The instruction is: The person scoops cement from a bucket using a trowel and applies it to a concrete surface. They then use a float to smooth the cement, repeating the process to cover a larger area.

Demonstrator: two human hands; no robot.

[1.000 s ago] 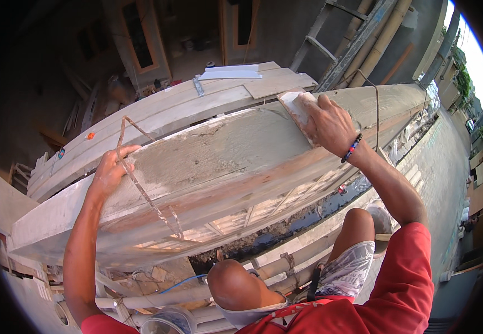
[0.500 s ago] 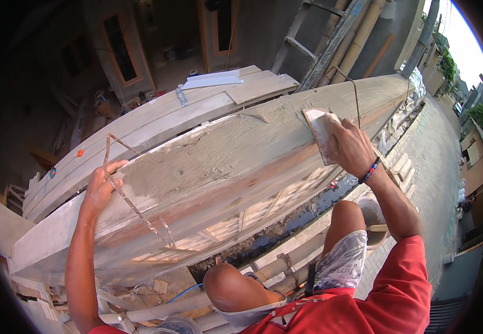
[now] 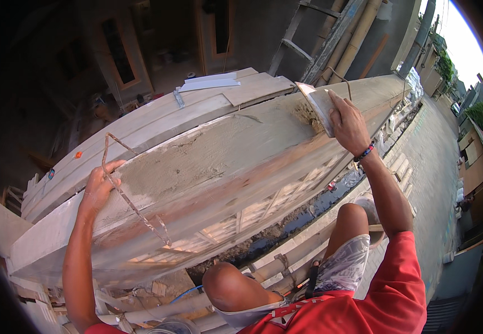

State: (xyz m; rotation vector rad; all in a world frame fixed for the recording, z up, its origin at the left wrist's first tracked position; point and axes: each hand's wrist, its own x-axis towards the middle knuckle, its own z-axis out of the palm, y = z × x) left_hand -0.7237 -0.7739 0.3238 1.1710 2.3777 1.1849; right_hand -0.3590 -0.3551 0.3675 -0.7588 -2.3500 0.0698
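Note:
A flat rectangular plastering trowel [image 3: 320,108] is in my right hand [image 3: 350,122], its fingers closed round the back of it. The blade is tilted up on edge, with a lump of wet mortar [image 3: 306,114] against its lower left side. Grey mortar [image 3: 191,156] coats the top of the long wall [image 3: 46,242] in front of me. My left hand [image 3: 99,189] rests at the left part of the wall top, index finger and thumb stretched apart. A bent rusty rod [image 3: 133,207] crosses over this hand; whether they touch I cannot tell.
Boards [image 3: 141,125] run along the wall's far side, with white strips [image 3: 211,82] on them. Another bent rod [image 3: 348,83] straddles the wall at right. A ladder [image 3: 291,47] and bamboo poles [image 3: 358,44] lean behind. Below are bamboo [image 3: 269,270], a water-filled ditch [image 3: 297,222] and a bucket [image 3: 370,209].
My right hand has moved up and away along the wall with the trowel, which is now tilted more steeply, with mortar gathered at its side. The left hand has barely moved.

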